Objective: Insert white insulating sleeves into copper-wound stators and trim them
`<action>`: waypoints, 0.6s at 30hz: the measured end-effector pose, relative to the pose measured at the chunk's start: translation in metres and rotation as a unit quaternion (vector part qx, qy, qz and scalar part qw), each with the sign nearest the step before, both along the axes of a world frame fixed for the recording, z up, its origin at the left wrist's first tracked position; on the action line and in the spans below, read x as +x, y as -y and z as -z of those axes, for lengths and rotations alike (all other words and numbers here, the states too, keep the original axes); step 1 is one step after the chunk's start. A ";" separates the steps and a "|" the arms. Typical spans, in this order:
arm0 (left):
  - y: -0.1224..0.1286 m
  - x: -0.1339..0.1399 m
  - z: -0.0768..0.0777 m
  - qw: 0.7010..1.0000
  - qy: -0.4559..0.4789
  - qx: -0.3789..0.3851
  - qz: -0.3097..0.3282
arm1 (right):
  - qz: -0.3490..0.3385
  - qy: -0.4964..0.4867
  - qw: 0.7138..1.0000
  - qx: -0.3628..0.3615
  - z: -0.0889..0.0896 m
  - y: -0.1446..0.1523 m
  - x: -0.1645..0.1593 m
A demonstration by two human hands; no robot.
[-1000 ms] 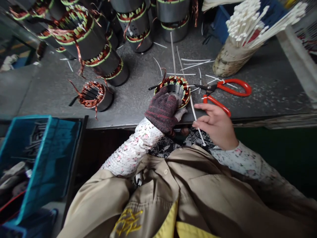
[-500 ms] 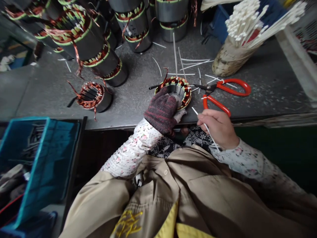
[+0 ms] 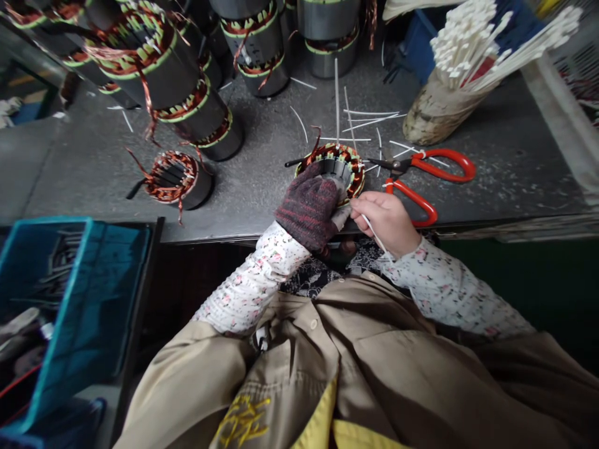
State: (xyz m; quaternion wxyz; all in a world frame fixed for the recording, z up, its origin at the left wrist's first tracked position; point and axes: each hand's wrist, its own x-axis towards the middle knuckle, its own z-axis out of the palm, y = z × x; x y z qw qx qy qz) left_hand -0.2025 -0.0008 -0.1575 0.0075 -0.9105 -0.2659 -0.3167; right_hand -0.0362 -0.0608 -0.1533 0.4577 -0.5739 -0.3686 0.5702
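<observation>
A motor stator (image 3: 357, 169) with copper windings and pale yellow-green slot liners stands on the bench's near edge. My left hand (image 3: 309, 209), in a dark knitted glove, is closed over its near-left rim, with the fingers reaching into the bore. At the stator's near-right rim, my right hand (image 3: 388, 221), bare, pinches a thin white cord (image 3: 374, 231). The cord's rear part trails toward my wrist; its front tip is hidden by the fingers and rim. Another white strand (image 3: 337, 103) sticks up from the far rim. Red-handled scissors (image 3: 444, 163) lie open just right of the stator.
Stacked stators (image 3: 187, 87) fill the back left, and a single stator (image 3: 199, 187) stands nearer. Cut white pieces (image 3: 372, 113) lie behind the scissors. A pot (image 3: 428, 115) of white cords stands at back right. A teal crate (image 3: 87, 299) is at lower left.
My right hand has moved left and slightly up with the white cord, from beside the scissors to the stator's near-right rim. My left hand keeps its hold on the stator.
</observation>
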 end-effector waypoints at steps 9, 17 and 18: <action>0.008 0.003 -0.011 0.996 0.036 -0.082 0.005 | 0.038 0.027 0.994 0.097 0.018 0.007 0.008; 0.007 0.003 -0.009 0.997 0.036 -0.073 -0.009 | -0.044 0.031 0.998 0.043 0.009 0.014 0.013; 0.007 0.003 -0.008 0.997 0.034 -0.067 -0.011 | -0.053 0.042 0.997 0.038 0.009 0.016 0.012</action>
